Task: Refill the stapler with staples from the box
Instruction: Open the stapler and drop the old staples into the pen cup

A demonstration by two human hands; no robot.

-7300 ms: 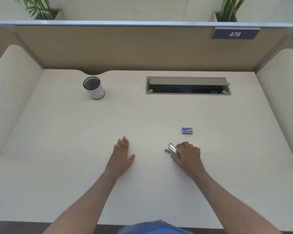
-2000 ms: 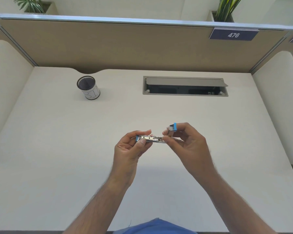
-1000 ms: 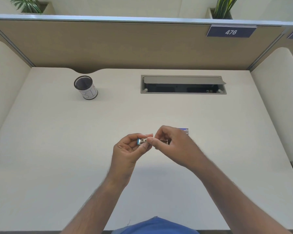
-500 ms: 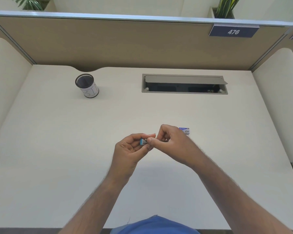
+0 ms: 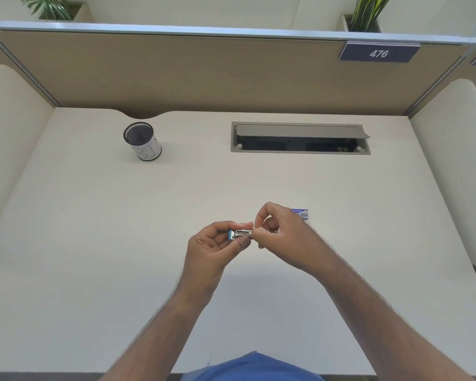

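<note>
A small stapler (image 5: 241,234), silver metal with a blue end, is held above the desk's middle between both hands. My left hand (image 5: 214,248) grips its left, blue end between thumb and fingers. My right hand (image 5: 282,236) pinches its right end, and its fingers hide that half of the stapler. The small blue staple box (image 5: 301,213) lies on the desk just behind my right hand, partly hidden by it.
A black mesh pen cup (image 5: 142,141) with a white label stands at the back left. A grey cable hatch (image 5: 300,138) with its lid raised is set into the desk (image 5: 94,243) at the back. Padded side panels and a beige partition enclose the desk.
Seven seconds ago the stapler lay on the desk under my right hand. Both hands lifted it, and it stood unfolded two seconds ago. Over the last second my right hand has closed over its right end.
</note>
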